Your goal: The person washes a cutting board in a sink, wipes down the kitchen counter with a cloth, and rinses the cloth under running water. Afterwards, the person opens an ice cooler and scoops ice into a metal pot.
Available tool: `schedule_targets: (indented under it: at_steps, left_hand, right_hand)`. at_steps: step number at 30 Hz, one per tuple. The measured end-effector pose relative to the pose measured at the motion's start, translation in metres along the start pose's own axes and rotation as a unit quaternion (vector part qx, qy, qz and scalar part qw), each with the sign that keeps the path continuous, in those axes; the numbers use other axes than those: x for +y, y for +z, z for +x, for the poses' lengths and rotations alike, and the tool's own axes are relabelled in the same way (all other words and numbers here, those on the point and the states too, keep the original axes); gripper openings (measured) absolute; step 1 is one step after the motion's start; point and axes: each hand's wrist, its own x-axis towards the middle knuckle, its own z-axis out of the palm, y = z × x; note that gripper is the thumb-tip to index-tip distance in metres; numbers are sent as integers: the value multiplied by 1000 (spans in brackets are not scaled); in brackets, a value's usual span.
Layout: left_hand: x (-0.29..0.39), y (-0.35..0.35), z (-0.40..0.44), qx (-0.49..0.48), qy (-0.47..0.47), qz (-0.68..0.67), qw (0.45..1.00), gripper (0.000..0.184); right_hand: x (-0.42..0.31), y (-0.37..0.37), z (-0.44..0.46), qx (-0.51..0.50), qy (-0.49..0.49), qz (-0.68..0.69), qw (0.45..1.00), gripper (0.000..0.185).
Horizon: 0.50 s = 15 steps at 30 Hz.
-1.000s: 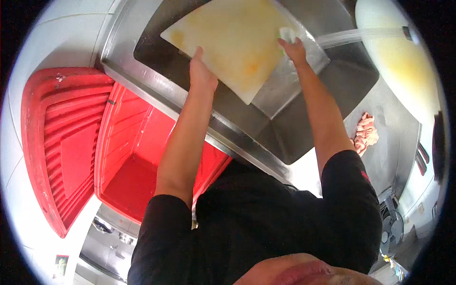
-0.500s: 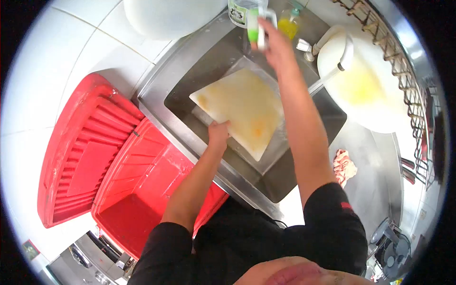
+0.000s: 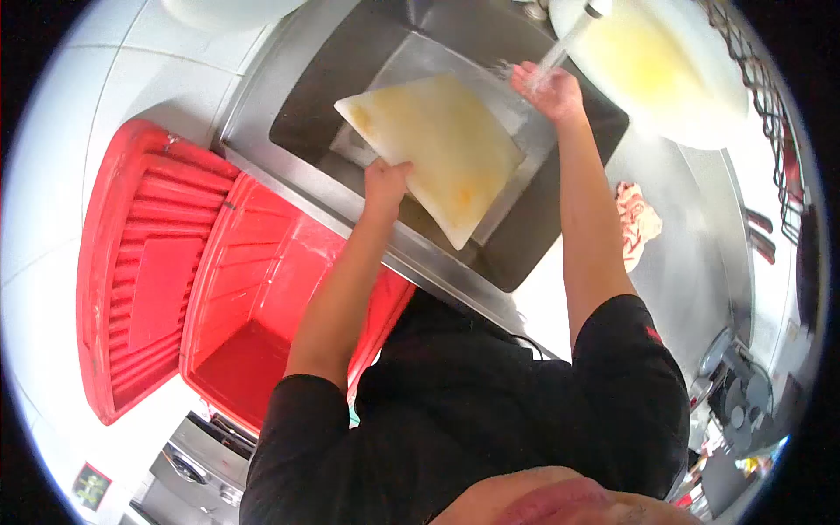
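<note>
A white cutting board [image 3: 437,144] with yellow-orange stains is held tilted over the steel sink [image 3: 306,114]. My left hand [image 3: 386,185] grips its near edge, thumb on the upper face and the other fingers hidden beneath. To the right of the board, my right hand [image 3: 549,91] is palm up with its fingers stretched out, holding nothing. It is under the end of the faucet spout [image 3: 570,42], and water splashes off the fingers.
A red plastic bin [image 3: 254,289] with its ribbed lid [image 3: 162,262] raised stands left of the sink. On the right are a large yellow-stained white basin [image 3: 656,61], a crumpled pinkish cloth [image 3: 637,223] on the steel counter [image 3: 687,236], and a wire rack [image 3: 757,105].
My right hand has let go of the green-and-white item at the back of the sink and come under the faucet. My left hand still grips the board. The view has tipped downward.
</note>
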Motion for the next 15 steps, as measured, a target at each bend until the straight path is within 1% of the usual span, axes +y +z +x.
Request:
schedule_targets:
  at_steps: [1,2,4,5,7,9,10,12,15]
  left_hand:
    - [-1,3,2,-17,-5,10,1000,29]
    - [-2,8,4,-30,8,28,999,29]
    - [-2,19,12,-57,35,61,996,31]
    - [-1,23,18,-66,31,53,996,31]
    - [2,26,31,-77,24,36,996,32]
    - [14,27,38,-52,12,56,997,33]
    - [21,28,39,-40,6,65,997,34]
    - [26,28,35,-34,19,30,999,34]
    - [16,24,42,-8,45,-11,999,33]
  right_hand:
    - [-2,2,-6,13,13,-52,999,47]
    - [-3,4,-7,-11,55,-105,993,45]
    - [-5,7,-10,-46,73,-148,985,44]
    - [-7,9,-11,-65,82,-169,980,44]
    - [-18,18,-14,-81,90,-160,980,45]
    - [-30,31,-18,-97,101,-142,980,48]
    - [-34,29,-11,-143,106,-150,973,50]
    - [-44,20,8,-232,118,-163,952,54]
    - [-59,33,8,-276,142,-159,937,58]
